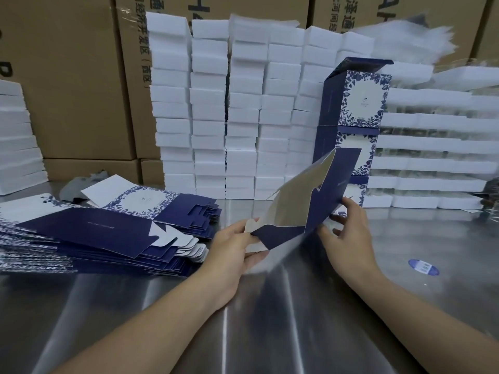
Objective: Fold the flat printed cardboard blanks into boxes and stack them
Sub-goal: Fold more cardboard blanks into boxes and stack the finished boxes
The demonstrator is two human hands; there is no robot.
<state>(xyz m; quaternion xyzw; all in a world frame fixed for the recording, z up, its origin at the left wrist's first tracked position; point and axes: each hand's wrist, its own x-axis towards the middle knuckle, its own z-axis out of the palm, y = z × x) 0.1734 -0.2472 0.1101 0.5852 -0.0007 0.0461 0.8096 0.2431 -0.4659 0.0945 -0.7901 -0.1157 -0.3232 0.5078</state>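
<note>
Polished steel desk [283,319] fills the foreground and carries everything described, with both forearms reaching across it. Behind it stand brown shipping cartons [81,90], and against them rows of stacked white blocks [243,117]; whether these are foam or card cannot be told. At left lies a fanned pile of flat blanks [94,233], navy with a blue-and-white leaf print, white on the reverse. Right of centre, against the white stacks, rises a tower of finished boxes [359,103], set one upon another. Between pile and tower, raised off the desk and tilted, is the blank in work [310,206], partly opened so that its pale inner face shows. Left hand [232,244] pinches the lower-left flap end between thumb and fingers; right hand [348,230] grips the lower-right edge, fingers curled round the card. A round blue sticker [423,267] lies on the desk, well apart at right. Handling, as judged: the blank is light, thin and springy, stiff only along its panels, and likely to crease or scuff if squeezed mid-panel; hold is best taken at opposite scored corners and pressed inward to square the tube, leaving the flaps free for tucking.
</note>
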